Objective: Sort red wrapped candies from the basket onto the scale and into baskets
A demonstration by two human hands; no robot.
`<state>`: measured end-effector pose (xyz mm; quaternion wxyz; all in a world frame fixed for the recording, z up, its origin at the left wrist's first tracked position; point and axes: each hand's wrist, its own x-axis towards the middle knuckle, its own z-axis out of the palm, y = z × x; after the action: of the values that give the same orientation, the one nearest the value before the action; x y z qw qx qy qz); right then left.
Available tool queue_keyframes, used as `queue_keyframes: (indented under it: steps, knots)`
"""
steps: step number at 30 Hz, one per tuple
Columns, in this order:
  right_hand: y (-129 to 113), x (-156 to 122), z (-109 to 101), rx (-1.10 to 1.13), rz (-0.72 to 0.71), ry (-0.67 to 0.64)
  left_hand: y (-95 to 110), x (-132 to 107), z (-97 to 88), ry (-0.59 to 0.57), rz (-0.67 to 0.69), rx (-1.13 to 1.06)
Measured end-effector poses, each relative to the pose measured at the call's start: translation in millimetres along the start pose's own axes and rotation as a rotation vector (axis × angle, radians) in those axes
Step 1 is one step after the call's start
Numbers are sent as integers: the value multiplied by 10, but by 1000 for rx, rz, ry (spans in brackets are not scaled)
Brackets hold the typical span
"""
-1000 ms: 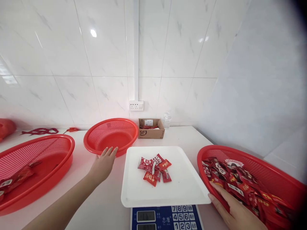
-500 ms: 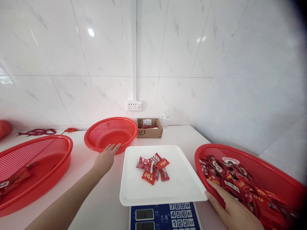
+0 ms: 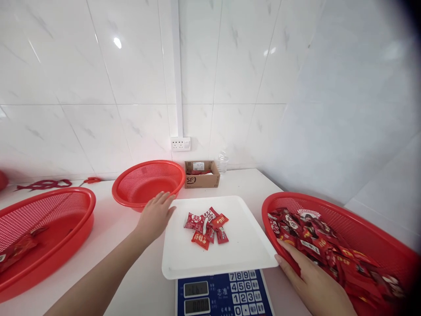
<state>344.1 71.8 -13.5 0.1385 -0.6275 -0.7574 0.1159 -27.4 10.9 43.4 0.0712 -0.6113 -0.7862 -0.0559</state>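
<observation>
A white tray [image 3: 243,254] rests on a blue scale [image 3: 223,294] and carries a small heap of red candy packets [image 3: 205,224]. My left hand [image 3: 155,215] hovers open, fingers stretched, at the tray's left far corner, just in front of an empty round red basket [image 3: 147,182]. My right hand [image 3: 311,281] lies flat with fingers extended on the near rim of a red basket [image 3: 371,228] full of red candy packets [image 3: 315,243], at the right.
A large red basket [image 3: 49,228] at the left holds a few packets. A small cardboard box [image 3: 201,175] and a clear bottle [image 3: 222,160] stand against the tiled wall, below a wall socket [image 3: 180,143]. Red straps [image 3: 44,184] lie at the far left.
My left hand has moved right from the round basket's rim to the tray's corner. The view has shifted slightly; my right hand stays on the full basket.
</observation>
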Motion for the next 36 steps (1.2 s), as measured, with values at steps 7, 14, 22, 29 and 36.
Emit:
queue_keyframes:
  steps: [7,14,22,29,36]
  knots:
    - [-59,-24,-54,-8,8,9,410,-83,-14,-247,320,-409]
    - [-83,-36,-74,-22,11,-52,471,-51,-19,-255,289,-442]
    - [-148,-56,-129,-44,39,-89,397,-40,13,-117,248,-499]
    - [-135,-57,-102,-50,17,-55,58,321,-140,185,70,-341]
    - [-128,-61,-94,-25,29,-44,284,271,-94,35,247,-329]
